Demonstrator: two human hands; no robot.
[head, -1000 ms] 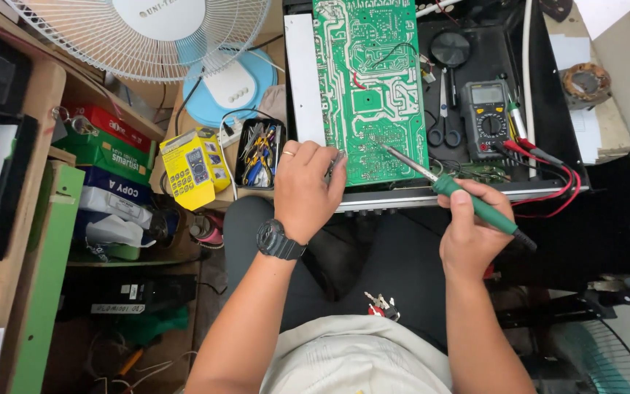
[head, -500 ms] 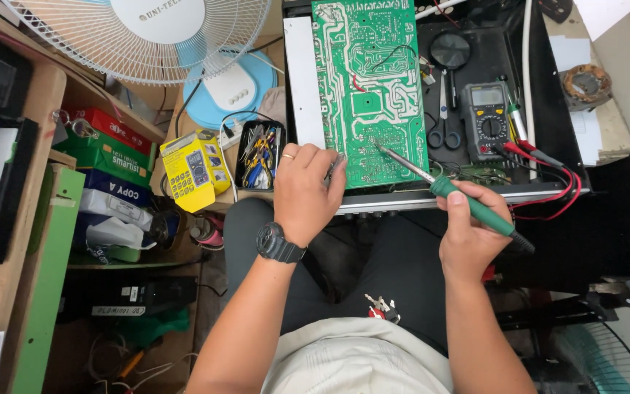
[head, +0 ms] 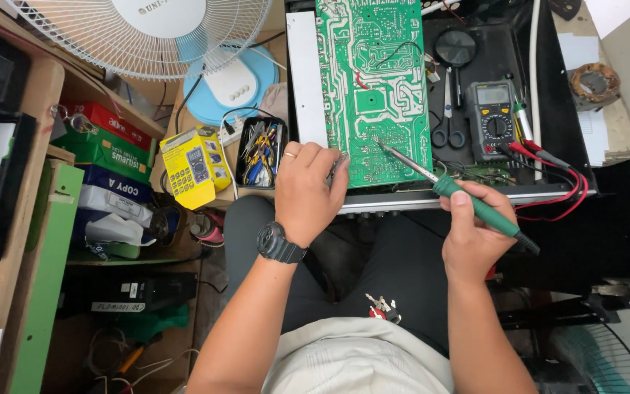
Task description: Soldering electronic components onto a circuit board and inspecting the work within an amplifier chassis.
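A green circuit board (head: 373, 80) lies solder side up on a black device chassis (head: 475, 197). My right hand (head: 468, 233) grips a green-handled soldering iron (head: 475, 208) whose metal tip touches the board's lower middle. At the board's lower left corner rests my left hand (head: 304, 193), a ring on one finger and a black watch on the wrist; its fingers pinch something thin and grey against the board edge, too small to identify.
A black multimeter (head: 496, 120) with red and black leads sits right of the board, beside scissors (head: 448, 124) and a magnifier (head: 455, 49). A black tool tray (head: 260, 153), a yellow box (head: 191, 166), a fan (head: 154, 33) and stacked boxes on a shelf are at left.
The soldering iron tip has slid slightly left and up along the board. My left hand stays at the board's corner.
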